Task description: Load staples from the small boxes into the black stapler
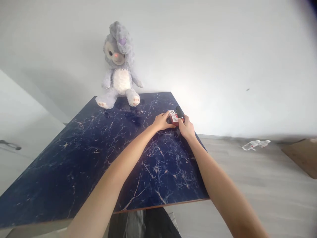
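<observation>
A small red and white box (173,117) is at the right side of the blue marbled table, toward its far end. My left hand (162,122) grips the box from the left, fingers at its far edge and thumb at its near edge. My right hand (187,128) closes on the box's right side, its thumb on the near right corner; the other fingers are partly hidden. Just beyond my right hand is a dark cylindrical object (180,112), close beside the box. Whether it touches the box I cannot tell.
A grey plush toy (121,81) sits at the far end of the table (94,155), against the white wall. On the floor to the right lie clear plastic bottles (255,144) and a brown cardboard piece (300,155). A door handle (10,144) shows at left.
</observation>
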The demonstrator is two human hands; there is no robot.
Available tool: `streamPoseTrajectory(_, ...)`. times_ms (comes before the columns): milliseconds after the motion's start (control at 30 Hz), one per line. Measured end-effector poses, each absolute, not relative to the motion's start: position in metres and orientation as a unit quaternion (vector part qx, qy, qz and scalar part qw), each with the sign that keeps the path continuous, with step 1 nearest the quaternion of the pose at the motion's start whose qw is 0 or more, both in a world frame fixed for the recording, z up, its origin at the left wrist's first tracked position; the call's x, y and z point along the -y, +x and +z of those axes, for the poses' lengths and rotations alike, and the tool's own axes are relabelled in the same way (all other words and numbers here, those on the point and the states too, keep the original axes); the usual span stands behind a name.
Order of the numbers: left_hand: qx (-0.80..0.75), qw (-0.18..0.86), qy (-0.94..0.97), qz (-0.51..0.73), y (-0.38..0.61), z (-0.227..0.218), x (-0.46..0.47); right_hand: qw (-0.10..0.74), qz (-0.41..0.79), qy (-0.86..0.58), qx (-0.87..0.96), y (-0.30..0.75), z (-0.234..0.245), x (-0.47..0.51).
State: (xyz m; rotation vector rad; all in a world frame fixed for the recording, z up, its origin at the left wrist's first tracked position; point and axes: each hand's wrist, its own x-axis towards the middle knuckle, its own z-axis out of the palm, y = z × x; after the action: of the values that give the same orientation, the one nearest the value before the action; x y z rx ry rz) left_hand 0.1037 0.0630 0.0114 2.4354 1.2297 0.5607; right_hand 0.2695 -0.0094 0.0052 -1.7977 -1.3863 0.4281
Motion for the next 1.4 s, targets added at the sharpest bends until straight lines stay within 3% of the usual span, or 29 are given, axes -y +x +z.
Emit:
streamPoseTrajectory(133,-0.448,0.12,0.858,0.219,0.09,0.009,-0.054,0.483,0.046,-0.685,0.544,0.273,0.009,0.014)
streamPoseTrajectory(300,-0.423,0.022,0.863,0.275,-0.012,0.009,-0.017,0.544,-0.09,-0.542,0.634,0.226,0.018,0.043)
streamPoseTrajectory(367,-0.461,0.0,0.846,0.268,-0.054,0.01,0.0,0.503,-0.072,-0.47,0.722,0.195,0.015,0.049)
streamPoseTrajectory(433,-0.508,0.0,0.827,0.24,-0.086,0.01,0.016,0.381,-0.028,-0.412,0.827,0.162,0.009,0.046)
streamPoseTrajectory(533,-0.529,0.017,0.831,0.171,-0.105,0.008,0.03,0.191,0.016,-0.431,0.882,0.126,0.003,0.033)
streamPoseTrajectory(600,-0.527,0.014,0.837,0.146,-0.104,0.007,0.034,0.151,0.011,-0.462,0.874,0.116,0.001,0.026)
streamPoseTrajectory(1400,-0.522,0.038,0.834,0.175,-0.101,0.004,0.035,0.194,0.041,-0.432,0.88,0.124,-0.005,0.025)
